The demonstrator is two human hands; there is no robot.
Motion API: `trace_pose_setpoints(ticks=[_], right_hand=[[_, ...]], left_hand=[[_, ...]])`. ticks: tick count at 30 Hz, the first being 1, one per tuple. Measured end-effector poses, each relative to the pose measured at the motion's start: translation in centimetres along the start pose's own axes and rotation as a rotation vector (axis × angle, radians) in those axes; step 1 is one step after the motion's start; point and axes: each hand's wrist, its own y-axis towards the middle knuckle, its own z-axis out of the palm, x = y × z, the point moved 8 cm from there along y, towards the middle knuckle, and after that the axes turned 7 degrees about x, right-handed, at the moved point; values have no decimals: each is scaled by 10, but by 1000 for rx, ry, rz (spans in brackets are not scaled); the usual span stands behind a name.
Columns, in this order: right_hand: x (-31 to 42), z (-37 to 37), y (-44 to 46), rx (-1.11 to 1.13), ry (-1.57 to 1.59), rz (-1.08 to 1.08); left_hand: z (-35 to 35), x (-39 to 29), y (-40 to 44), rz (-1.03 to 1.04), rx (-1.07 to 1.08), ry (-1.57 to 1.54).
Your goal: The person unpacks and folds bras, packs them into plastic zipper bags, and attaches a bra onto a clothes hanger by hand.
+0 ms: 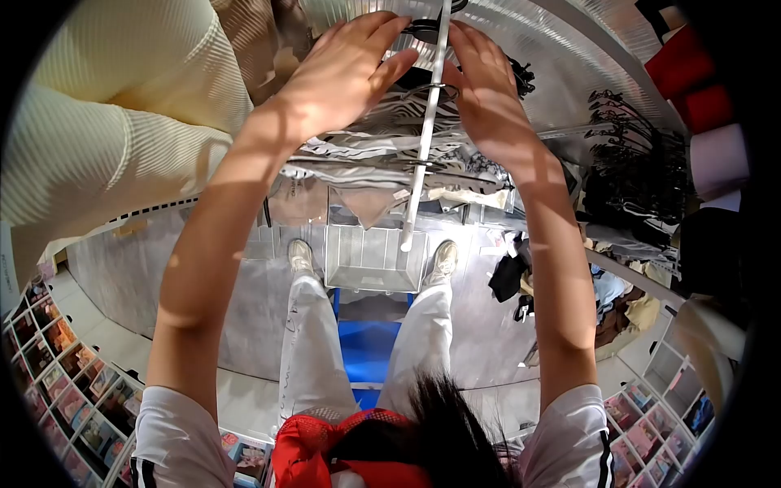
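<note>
A white hanging rod [431,122] runs from the top of the view down between my two hands. Left of it is my left hand [350,77], fingers stretched forward and thumb apart, its fingertips close to a black hanger [423,31]. On the other side my right hand [488,93] is open, with fingers extended and the thumb near the rod. Beneath and between the hands, striped and printed garments [382,150] hang on hangers from the rod. Whether my fingertips touch the hangers cannot be made out.
Below the rod stands a clear plastic bin [374,260] between my shoes, with a blue stool [368,350] nearer me. Cream ribbed fabric [146,106] fills the left. Many black hangers [626,163] hang at the right, with dark clothes [510,272] below. Shelves of small boxes [77,382] line the lower left.
</note>
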Motion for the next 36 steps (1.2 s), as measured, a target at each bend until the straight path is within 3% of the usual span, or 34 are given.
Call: trace_pose_setpoints(ticks=[2,5,6,9,11,12,13,14,15,16,17,19,21,22,24,26,27,28,29,31,32,33,35,36], right_hand=[[8,-7,-11,-53,34,-94],[-3,-5,-26,-16,146,33],[-3,-14,-34,-58,291,95],[-24,-31,-100,-529,408,110],[-29,-32,-161,-855,465,101],[-29,-25,-191,-952,415,347],[-41,8,-223,-998,473,354],[-77,64,-252,-883,580,391],[-95,127,-263,-703,640,507],[-115,188,-258,-392,593,616],[-134,249,-252,-233,765,741],[-210,359,-229,44,807,920],[-227,408,-209,-42,888,1031],[-255,425,-163,-325,1238,734],[-244,436,-120,-384,1688,629],[-224,427,-94,-348,1933,543],[-213,417,-97,-357,1989,512],[-202,402,-102,-385,2011,476],[-196,391,-116,-490,1993,468],[-167,370,-177,-400,1900,480],[-129,348,-219,-399,1916,330],[-113,348,-261,-482,1913,557],[-78,336,-342,-431,1890,523],[-59,329,-376,-425,1929,526]], left_hand=[[-11,-4,-12,19,-132,-33],[-2,-3,-26,-30,83,191],[-17,-1,-34,-40,-58,-13],[-59,8,-91,-66,-455,-529],[-52,9,-169,-314,-712,-251],[-36,7,-201,-377,-697,-130],[-18,-9,-225,-269,-782,-45],[9,-14,-243,-120,-798,-326],[48,-8,-256,-145,-715,-589],[90,-6,-264,-229,-631,-514],[105,-20,-248,-91,-438,-377],[174,-10,-244,-83,-229,-398],[252,2,-256,-96,-38,-461],[272,14,-248,-92,-53,-453],[305,14,-265,-121,-8,-476],[341,18,-269,-266,148,-469],[341,15,-276,-338,213,-692],[344,18,-279,-335,49,-803],[356,31,-289,-398,-38,-1033],[367,38,-327,-647,-136,-1358],[388,36,-344,-722,-49,-1506],[397,22,-355,-843,-60,-1674],[413,-14,-381,-1103,-63,-1998],[407,-32,-371,-826,-35,-2180]])
